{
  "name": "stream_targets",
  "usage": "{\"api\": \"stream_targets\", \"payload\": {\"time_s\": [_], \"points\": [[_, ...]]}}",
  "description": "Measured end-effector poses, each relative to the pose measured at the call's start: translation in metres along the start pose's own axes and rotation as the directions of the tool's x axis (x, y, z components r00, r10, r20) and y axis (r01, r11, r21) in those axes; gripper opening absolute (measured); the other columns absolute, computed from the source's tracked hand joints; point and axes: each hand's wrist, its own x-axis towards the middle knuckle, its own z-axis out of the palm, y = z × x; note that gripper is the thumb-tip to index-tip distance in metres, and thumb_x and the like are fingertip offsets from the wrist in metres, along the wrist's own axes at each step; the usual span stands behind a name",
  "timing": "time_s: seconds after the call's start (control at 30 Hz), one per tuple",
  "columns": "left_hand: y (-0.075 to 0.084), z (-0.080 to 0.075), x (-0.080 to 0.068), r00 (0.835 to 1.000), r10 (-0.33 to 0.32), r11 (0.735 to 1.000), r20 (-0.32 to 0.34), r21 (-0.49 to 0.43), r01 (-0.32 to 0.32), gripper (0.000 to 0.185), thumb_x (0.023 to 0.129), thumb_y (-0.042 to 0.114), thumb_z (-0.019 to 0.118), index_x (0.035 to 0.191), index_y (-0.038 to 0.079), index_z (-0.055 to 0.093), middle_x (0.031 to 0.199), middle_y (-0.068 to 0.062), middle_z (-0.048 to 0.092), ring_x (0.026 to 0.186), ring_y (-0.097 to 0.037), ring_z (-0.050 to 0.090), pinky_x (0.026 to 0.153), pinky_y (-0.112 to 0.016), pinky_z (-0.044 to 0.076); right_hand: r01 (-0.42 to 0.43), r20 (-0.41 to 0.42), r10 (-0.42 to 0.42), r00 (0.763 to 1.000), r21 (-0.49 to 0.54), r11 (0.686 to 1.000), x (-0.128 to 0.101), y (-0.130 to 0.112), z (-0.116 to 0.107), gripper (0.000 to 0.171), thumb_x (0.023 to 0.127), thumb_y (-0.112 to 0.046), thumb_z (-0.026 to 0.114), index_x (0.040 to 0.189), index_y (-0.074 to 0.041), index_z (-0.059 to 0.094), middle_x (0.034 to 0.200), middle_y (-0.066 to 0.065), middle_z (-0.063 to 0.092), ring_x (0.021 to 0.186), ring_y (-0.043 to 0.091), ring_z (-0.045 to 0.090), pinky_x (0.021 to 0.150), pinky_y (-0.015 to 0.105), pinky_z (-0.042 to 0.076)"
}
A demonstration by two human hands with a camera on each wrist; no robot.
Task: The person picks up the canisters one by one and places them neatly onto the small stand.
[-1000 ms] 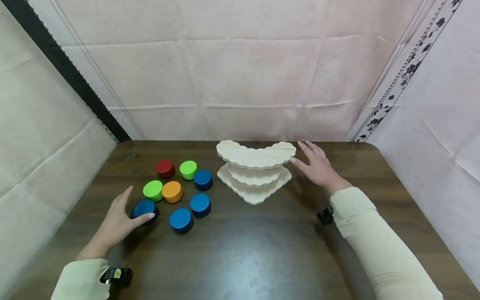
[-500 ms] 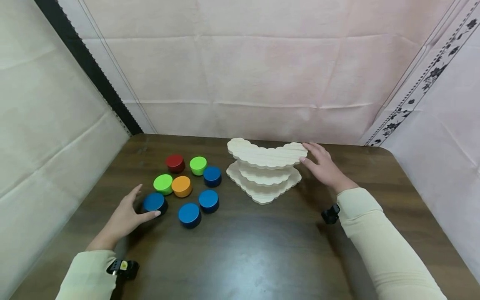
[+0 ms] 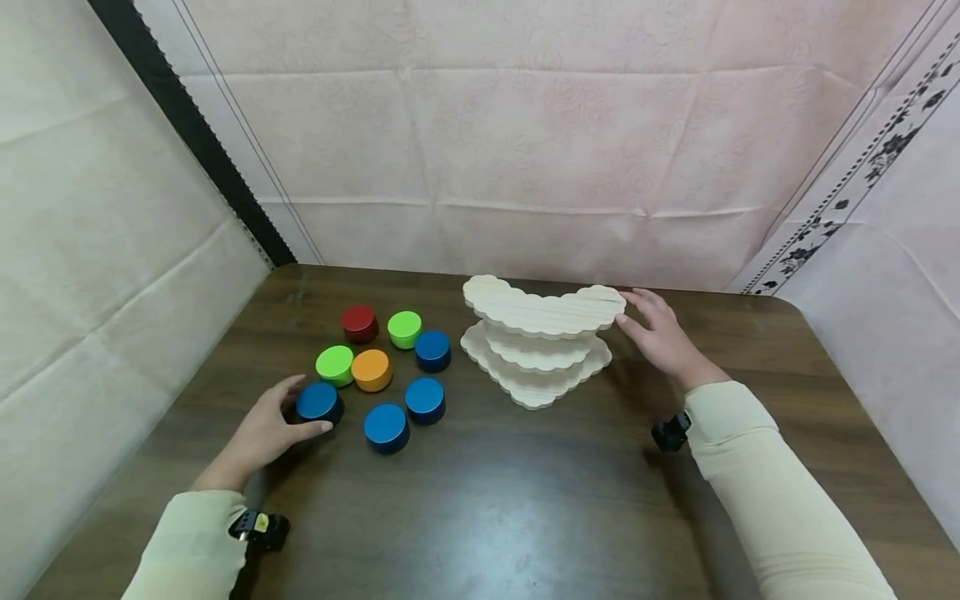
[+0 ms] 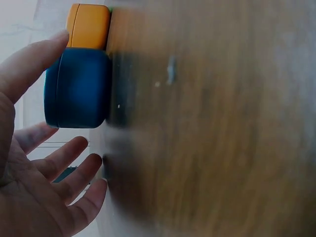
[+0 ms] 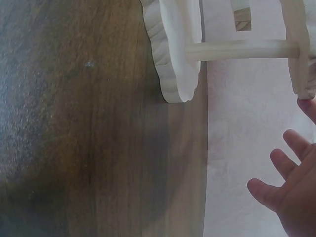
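Observation:
My left hand [image 3: 270, 427] is around a blue round lidded tin [image 3: 318, 402], thumb on its near side and fingers on its far side. In the left wrist view the thumb and index fingertips meet opposite sides of this blue tin [image 4: 79, 89], while the other fingers are spread. An orange tin [image 4: 90, 25] shows just beyond it. A pale wooden tiered stand [image 3: 543, 312] with scalloped edges stands near the back of the table. My right hand [image 3: 663, 337] touches the right end of its top tier with fairly straight fingers. A dowel [image 5: 242, 50] joins two tiers.
Two more blue tins [image 3: 386, 428] stand right of the left hand, with another blue tin [image 3: 432, 351] farther back. A red tin [image 3: 359, 323] and two green tins [image 3: 334, 366] are behind. The brown table [image 3: 480, 517] ends at a cloth backdrop [image 3: 487, 167].
The left hand's thumb and fingers have drawn in around the blue tin. The right hand has come up against the stand's top tier. The head view has shifted, moving everything rightward in frame.

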Motion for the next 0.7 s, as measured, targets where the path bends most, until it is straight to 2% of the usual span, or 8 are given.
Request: {"api": "stream_targets", "payload": {"time_s": [0.23,0.33,0.5,0.7], "points": [[-0.0036,0.0015,0.0013,1.000,0.004,1.000,-0.001,-0.027,-0.004,0.094,0.080,0.040,0.077,0.143,-0.008,0.028,0.139,-0.034,0.033,0.121,-0.049,0.038,0.098,-0.063,0.036,-0.014,-0.003,0.014,1.000,-0.007,1.000,0.0000,-0.0003,-0.0005,0.058,0.102,-0.034,0.045,0.146,0.002,0.034,0.156,0.025,0.013,0.141,0.050,0.005,0.107,0.068,0.011],[-0.0056,0.0027,0.0026,1.000,-0.014,0.999,0.002,-0.045,0.014,0.092,0.080,0.039,0.078,0.143,-0.008,0.029,0.138,-0.033,0.033,0.119,-0.047,0.038,0.098,-0.062,0.036,-0.024,0.002,0.024,1.000,-0.009,1.000,0.0002,0.0000,-0.0008,0.058,0.102,-0.035,0.045,0.146,0.002,0.034,0.156,0.024,0.012,0.141,0.050,0.004,0.107,0.068,0.011],[-0.0069,0.0038,0.0035,0.999,-0.047,0.996,-0.001,-0.072,0.047,0.092,0.079,0.039,0.079,0.141,-0.008,0.031,0.136,-0.034,0.026,0.116,-0.046,0.035,0.096,-0.061,0.037,-0.036,0.008,0.036,0.999,-0.009,0.999,-0.0005,0.0001,-0.0010,0.059,0.102,-0.036,0.044,0.147,0.000,0.033,0.157,0.024,0.011,0.141,0.050,0.004,0.106,0.069,0.012],[-0.0086,0.0062,0.0025,0.998,-0.061,0.991,-0.023,-0.118,0.058,0.084,0.080,0.033,0.079,0.137,-0.010,0.035,0.137,-0.033,0.022,0.118,-0.046,0.033,0.099,-0.061,0.034,-0.036,0.017,0.036,0.999,-0.002,0.999,-0.0010,-0.0031,-0.0016,0.059,0.102,-0.035,0.044,0.148,0.001,0.032,0.157,0.025,0.010,0.141,0.050,0.003,0.106,0.069,0.011]]}}
